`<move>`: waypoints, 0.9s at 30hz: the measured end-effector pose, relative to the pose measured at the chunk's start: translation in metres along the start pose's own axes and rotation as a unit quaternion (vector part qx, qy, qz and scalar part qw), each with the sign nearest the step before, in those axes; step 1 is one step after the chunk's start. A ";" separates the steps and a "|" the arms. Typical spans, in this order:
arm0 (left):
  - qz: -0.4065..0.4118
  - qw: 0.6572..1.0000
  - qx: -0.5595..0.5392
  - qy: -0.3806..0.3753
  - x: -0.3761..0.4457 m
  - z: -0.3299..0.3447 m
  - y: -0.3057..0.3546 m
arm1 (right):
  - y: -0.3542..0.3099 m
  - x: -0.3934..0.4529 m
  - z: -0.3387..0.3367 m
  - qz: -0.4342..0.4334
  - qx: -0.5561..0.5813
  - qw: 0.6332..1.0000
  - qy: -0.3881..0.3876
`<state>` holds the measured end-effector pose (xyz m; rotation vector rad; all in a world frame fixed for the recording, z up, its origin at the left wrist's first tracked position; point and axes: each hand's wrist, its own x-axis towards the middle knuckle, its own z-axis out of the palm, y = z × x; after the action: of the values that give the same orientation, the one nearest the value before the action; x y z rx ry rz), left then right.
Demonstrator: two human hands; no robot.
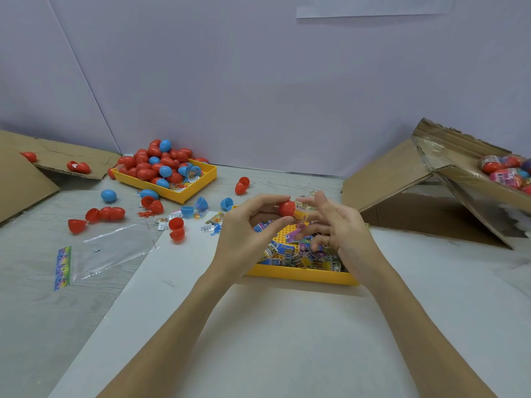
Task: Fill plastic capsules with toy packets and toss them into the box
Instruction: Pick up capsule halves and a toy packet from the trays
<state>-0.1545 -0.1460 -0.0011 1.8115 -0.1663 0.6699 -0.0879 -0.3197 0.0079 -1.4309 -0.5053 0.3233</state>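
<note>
My left hand (247, 234) pinches a red capsule half (286, 208) between thumb and fingers, above a yellow tray (301, 275) full of toy packets (290, 251). A yellow toy packet (301, 209) sticks out of the capsule's open side, and my right hand (337, 222) holds it there with its fingertips, the other fingers spread. A cardboard box (459, 179) lies tipped at the right, with filled capsules (505, 170) inside it.
A second yellow tray (172, 193) at the back left holds several red and blue capsules (161, 163). Loose capsule halves (109, 214) and packets lie scattered on the table. A clear plastic bag (109, 254) lies left. Flat cardboard (31, 173) sits far left.
</note>
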 end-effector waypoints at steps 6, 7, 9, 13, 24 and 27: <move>0.053 0.997 0.061 -0.004 0.000 0.000 0.000 | 0.005 0.000 -0.001 -0.019 -0.027 0.999 -0.017; 0.072 0.994 0.082 -0.010 0.000 0.000 0.000 | 0.006 0.000 -0.001 -0.017 -0.027 0.999 -0.018; 0.095 0.990 0.104 -0.024 0.001 -0.001 0.000 | 0.006 0.000 -0.002 -0.010 -0.018 1.000 -0.020; 0.104 0.987 0.110 -0.053 0.004 -0.007 -0.001 | 0.007 0.002 -0.003 0.005 -0.008 0.999 -0.036; 0.094 0.989 0.116 -0.020 0.003 -0.009 0.000 | 0.008 0.002 0.000 0.027 -0.009 0.999 -0.026; 0.101 0.985 0.137 -0.008 0.003 -0.009 -0.001 | 0.007 0.001 0.000 0.030 0.005 0.999 -0.031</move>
<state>-0.1551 -0.1365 0.0018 2.0820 -0.2823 0.8553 -0.0863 -0.3188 0.0010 -1.4326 -0.5106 0.4193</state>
